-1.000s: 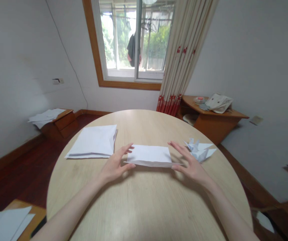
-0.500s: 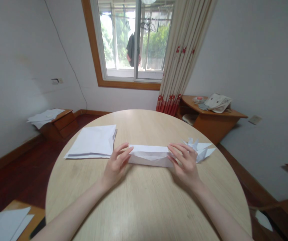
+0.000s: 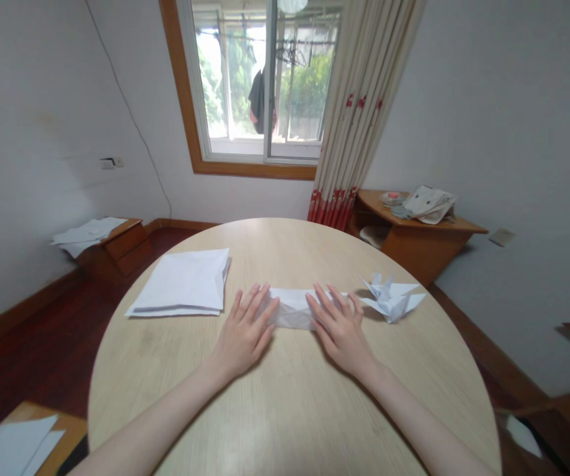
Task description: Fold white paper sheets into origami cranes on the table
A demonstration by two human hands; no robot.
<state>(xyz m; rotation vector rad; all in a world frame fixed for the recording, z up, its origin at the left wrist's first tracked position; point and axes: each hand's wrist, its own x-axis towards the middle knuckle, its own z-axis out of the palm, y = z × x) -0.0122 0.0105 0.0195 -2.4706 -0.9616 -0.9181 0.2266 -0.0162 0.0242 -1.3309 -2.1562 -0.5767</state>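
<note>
A folded strip of white paper [image 3: 292, 309] lies across the middle of the round wooden table [image 3: 289, 410]. My left hand [image 3: 245, 330] rests flat on the strip's left end with fingers stretched out. My right hand [image 3: 337, 324] lies flat on its right end, fingers spread. Both palms press the paper against the tabletop. Only the strip's middle shows between them.
A stack of white sheets [image 3: 180, 284] lies at the table's left. A folded paper crane [image 3: 389, 299] sits at the right, close to my right hand. Wooden side cabinets [image 3: 414, 238] stand beyond the table, and more paper [image 3: 12, 446] lies at the lower left.
The paper has been folded over from a wide rectangle into a narrow strip. Both hands moved inward from its ends and now lie flat on top of it.
</note>
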